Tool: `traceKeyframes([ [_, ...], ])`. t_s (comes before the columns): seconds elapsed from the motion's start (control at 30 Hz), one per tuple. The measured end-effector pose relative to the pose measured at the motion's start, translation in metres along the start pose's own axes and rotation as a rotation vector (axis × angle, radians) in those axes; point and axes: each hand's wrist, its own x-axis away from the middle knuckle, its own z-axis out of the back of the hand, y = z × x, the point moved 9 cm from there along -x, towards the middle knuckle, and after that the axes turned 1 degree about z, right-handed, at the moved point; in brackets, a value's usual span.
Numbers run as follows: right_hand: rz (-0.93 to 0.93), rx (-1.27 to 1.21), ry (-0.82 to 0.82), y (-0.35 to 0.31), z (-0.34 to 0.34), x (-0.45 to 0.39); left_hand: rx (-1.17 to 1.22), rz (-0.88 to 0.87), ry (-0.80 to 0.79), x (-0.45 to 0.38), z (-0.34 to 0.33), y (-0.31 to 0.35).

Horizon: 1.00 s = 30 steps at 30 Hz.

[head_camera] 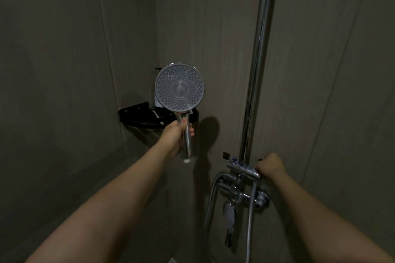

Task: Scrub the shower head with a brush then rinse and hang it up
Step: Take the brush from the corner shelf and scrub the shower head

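The shower head (179,89) is held upright by the left hand (174,136), whose fingers are curled round the chrome handle just below the round face. The face, dotted with rings of small nozzles, is turned toward the camera and stands directly above the hand. The bottom end of the handle projects below the hand, and a white end piece is seen there.

Behind the left hand, in the corner where the two walls meet, a black corner shelf (136,114) is fixed; part of it is hidden by the shower head and the hand. A white object on the shelf is largely covered by the shower face and cannot be identified.

The right hand (271,165) is closed in a fist round a control at the right end of the chrome mixer bar (243,170); the control itself is hidden by the fingers, so its shape cannot be told. Just to the left of this hand a chrome riser pipe (259,49) rises from the bar to the top of the frame. Below the hand the tap body (245,195) is mounted on the wall, with a lever hanging down from it and a metal hose (210,198) looping down on its left side.

Both forearms are extended, well apart from each other. The walls are grey and dimly lit.
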Motion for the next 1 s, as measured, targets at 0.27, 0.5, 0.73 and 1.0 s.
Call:
traceKeyframes([
  [0.27, 0.03, 0.239, -0.058, -0.015, 0.007, 0.001, -0.011, -0.008, 0.007, 0.001, 0.004, 0.0],
  [0.5, 0.065, 0.302, -0.086, -0.014, 0.005, -0.003, -0.037, -0.016, 0.005, -0.004, 0.012, -0.001],
  [0.73, 0.088, 0.318, -0.066, -0.008, -0.001, -0.004, -0.011, 0.0, 0.014, -0.012, 0.012, -0.011],
  [1.0, 0.076, 0.256, -0.114, 0.003, -0.016, 0.0, -0.033, 0.044, 0.011, -0.013, 0.003, -0.035],
])
